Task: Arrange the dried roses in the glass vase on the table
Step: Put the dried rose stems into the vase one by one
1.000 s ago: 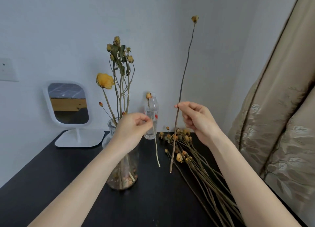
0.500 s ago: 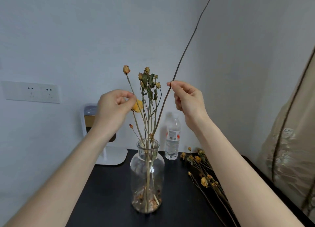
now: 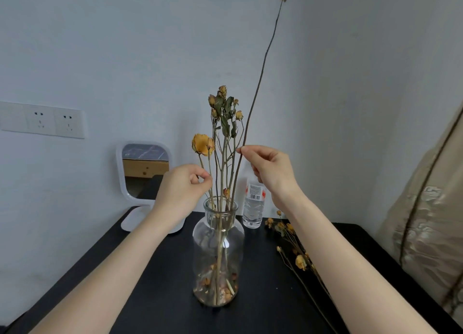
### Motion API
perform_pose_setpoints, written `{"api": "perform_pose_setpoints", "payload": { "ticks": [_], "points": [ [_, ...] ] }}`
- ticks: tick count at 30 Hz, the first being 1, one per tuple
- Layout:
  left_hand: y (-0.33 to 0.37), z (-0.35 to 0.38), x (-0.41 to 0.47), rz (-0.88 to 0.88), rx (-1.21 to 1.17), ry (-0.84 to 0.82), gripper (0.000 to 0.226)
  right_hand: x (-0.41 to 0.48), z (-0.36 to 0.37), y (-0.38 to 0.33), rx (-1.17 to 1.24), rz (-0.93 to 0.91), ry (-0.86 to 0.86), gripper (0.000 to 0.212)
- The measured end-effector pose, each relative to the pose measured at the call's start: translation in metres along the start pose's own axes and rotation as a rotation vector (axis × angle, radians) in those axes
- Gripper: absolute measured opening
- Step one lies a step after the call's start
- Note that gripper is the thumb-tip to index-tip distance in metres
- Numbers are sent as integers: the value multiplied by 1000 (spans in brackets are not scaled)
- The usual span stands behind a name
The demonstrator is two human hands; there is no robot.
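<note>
**Friend:** Why is your left hand (image 3: 183, 193) pinching that short rose stem (image 3: 210, 163)?

**Me:** To steer it. My thumb and forefinger are closed on it a little below the bud, and my other fingers are curled in. Its foot sits inside the neck of the glass vase (image 3: 218, 253), just right of that hand. I think a stem this thin and dry would lean any old way if I let it drop.

**Friend:** And the vase is where, exactly?

**Me:** It stands upright on the black table (image 3: 162, 303), between my two forearms and below both hands. Several roses stand in it, and there are crumbled petals at the bottom.

**Friend:** What is your right hand (image 3: 269, 173) doing?

**Me:** The same job, higher up. My fingertips grip the tall rose stem (image 3: 262, 70) low on its length, above and right of the vase mouth. Its lower end runs down into the neck, while the bud sways far overhead. I hold it low so that I can guide the foot.

**Friend:** Is there anything left to arrange?

**Me:** Yes. The loose dried roses (image 3: 300, 261) lie on the table to the right, partly under my right forearm and near the water bottle (image 3: 253, 208).
</note>
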State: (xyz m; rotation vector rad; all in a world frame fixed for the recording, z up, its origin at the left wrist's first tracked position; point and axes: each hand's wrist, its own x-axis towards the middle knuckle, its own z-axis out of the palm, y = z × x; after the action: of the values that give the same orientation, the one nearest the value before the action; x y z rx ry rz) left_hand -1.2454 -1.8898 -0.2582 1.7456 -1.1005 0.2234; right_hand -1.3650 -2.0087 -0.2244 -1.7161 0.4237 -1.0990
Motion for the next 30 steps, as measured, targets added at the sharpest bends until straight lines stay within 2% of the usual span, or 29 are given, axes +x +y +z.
{"api": "perform_pose_setpoints", "payload": {
  "ticks": [10,14,20,24,30],
  "points": [
    [-12,16,-12,-177,93,-143,12,-17,11,34,-91,26,-70,15],
    [-10,15,-8,-183,125,-171,12,-24,11,45,-129,51,-95,14],
    [-8,11,-16,-148,178,-91,11,-30,9,54,-157,53,-120,15],
    [-3,7,-35,-114,138,13,11,-34,5,55,-121,52,-100,7],
    [6,25,-86,-138,29,-146,17,-46,-11,69,-135,62,-68,3]
  ]
}}
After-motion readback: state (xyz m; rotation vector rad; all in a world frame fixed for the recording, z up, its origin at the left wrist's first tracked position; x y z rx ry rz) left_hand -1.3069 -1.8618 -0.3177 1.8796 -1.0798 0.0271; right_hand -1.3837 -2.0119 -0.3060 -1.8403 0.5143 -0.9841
